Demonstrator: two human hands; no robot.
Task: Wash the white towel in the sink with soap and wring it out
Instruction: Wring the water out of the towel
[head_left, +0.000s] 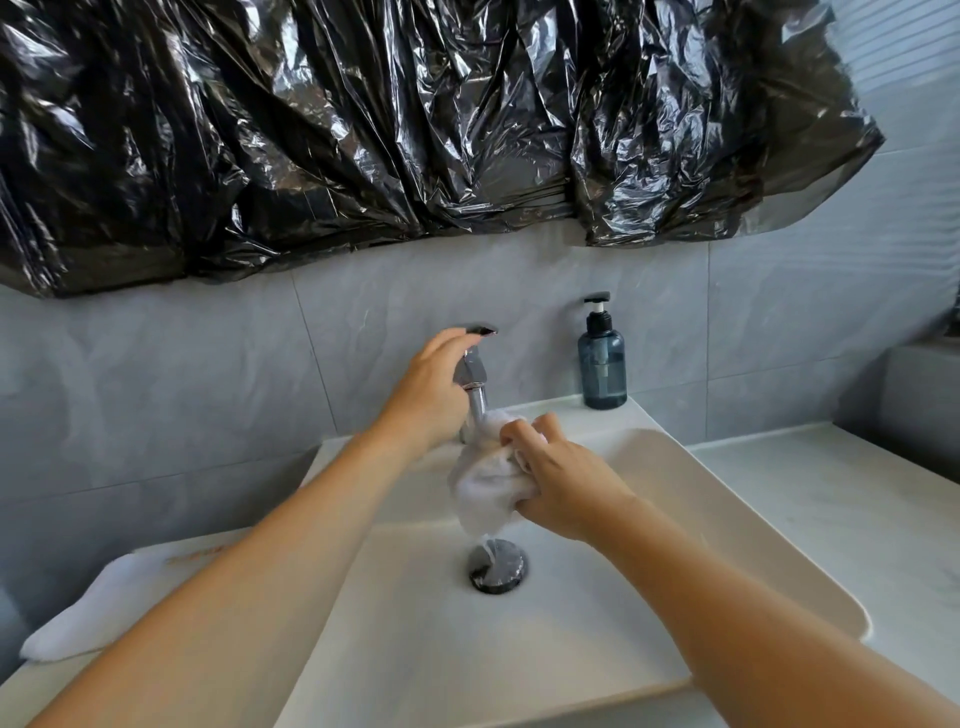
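So the right hand (561, 483) has fingers clamped on the white towel (488, 493) under the faucet (474, 395); left hand (431, 395), at 10 o'clock, fingers curled over its handle.

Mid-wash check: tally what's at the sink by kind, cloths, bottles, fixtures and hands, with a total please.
White cloths: 2, the white towel in the right hand, and a white cloth on the counter
Pump bottles: 1, soap bottle
Fixtures: 2, faucet and drain
Hands: 2, left hand on the faucet
Total: 7

Soft daylight, glare on black plastic sheet (363, 130); edges bowed, hands slightly blurred.
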